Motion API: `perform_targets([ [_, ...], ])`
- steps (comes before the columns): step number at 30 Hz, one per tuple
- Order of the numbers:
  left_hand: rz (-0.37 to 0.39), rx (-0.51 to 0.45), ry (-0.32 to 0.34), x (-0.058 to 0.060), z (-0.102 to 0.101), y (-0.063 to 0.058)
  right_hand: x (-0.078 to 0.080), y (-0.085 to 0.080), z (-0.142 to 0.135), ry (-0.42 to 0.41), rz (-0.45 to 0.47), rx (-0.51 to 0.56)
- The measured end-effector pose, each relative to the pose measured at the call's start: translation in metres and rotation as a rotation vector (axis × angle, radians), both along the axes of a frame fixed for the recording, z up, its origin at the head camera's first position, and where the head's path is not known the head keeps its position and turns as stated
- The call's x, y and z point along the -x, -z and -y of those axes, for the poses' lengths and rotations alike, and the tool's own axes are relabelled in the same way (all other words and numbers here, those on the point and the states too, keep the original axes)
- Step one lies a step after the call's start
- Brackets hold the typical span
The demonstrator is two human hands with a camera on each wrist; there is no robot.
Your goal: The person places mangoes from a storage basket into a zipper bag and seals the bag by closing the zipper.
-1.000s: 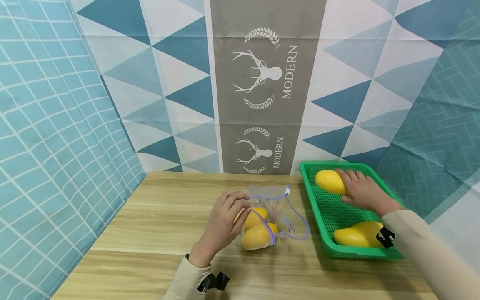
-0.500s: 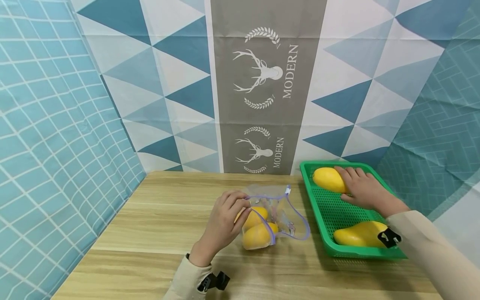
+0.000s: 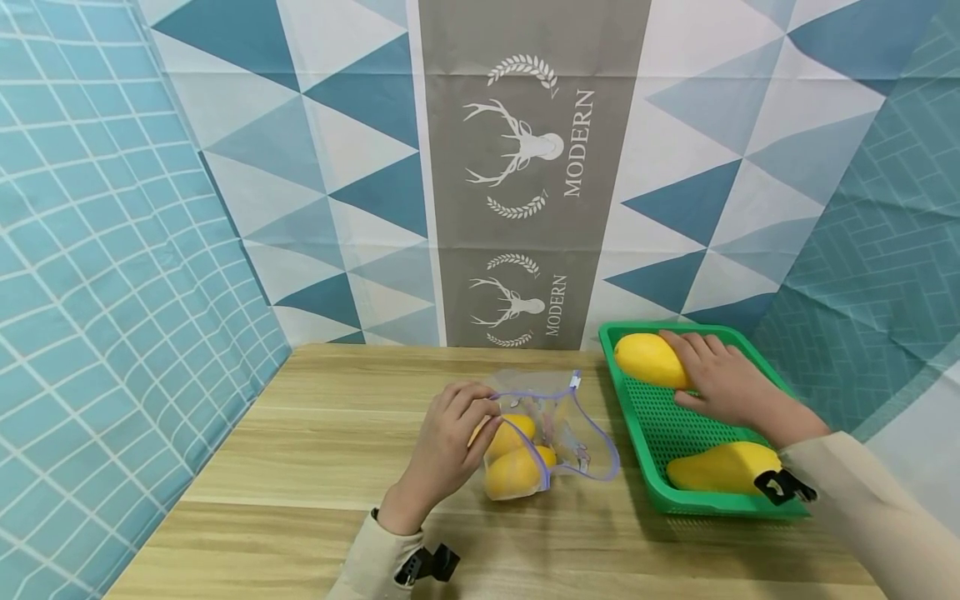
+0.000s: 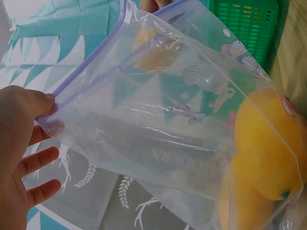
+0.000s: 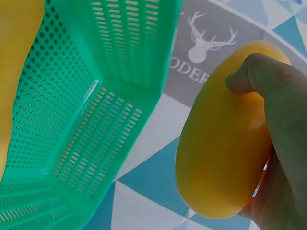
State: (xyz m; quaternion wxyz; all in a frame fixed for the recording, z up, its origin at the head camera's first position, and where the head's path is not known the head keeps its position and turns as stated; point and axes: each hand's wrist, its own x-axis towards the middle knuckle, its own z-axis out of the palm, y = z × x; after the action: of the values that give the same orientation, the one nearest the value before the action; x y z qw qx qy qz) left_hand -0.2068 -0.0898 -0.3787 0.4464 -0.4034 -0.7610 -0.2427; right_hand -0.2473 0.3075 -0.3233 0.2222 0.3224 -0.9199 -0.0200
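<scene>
My left hand [image 3: 453, 433] pinches the purple-edged rim of a clear zip bag [image 4: 158, 115] between thumb and index finger; the other fingers are spread. Its mouth gapes toward the right. Two yellow mangoes [image 4: 268, 143] lie low inside the bag. Over the far part of the green basket [image 3: 630, 442], my right hand [image 3: 720, 375] grips another mango [image 3: 649, 360] by one end. In the right wrist view the thumb lies across this mango, and the other fingers are mostly hidden behind it. One more mango [image 3: 720, 468] rests in the basket near its front.
The basket stands on the right of the wooden table [image 3: 315, 467], close to the patterned back wall [image 3: 525, 167]. A blue tiled sheet [image 3: 112, 250] borders the left side. The bag's white slider [image 3: 575, 379] shows at its back corner.
My right hand has shifted slightly left with the mango, which has also risen a little in the head view. The left hand and bag have stayed in place.
</scene>
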Motion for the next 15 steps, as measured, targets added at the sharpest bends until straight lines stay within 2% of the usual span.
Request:
perform_targets([
  [15,-0.011,0.001,0.001,0.0,0.0,0.0,-0.022,-0.007,0.02,-0.113,-0.036,0.064],
])
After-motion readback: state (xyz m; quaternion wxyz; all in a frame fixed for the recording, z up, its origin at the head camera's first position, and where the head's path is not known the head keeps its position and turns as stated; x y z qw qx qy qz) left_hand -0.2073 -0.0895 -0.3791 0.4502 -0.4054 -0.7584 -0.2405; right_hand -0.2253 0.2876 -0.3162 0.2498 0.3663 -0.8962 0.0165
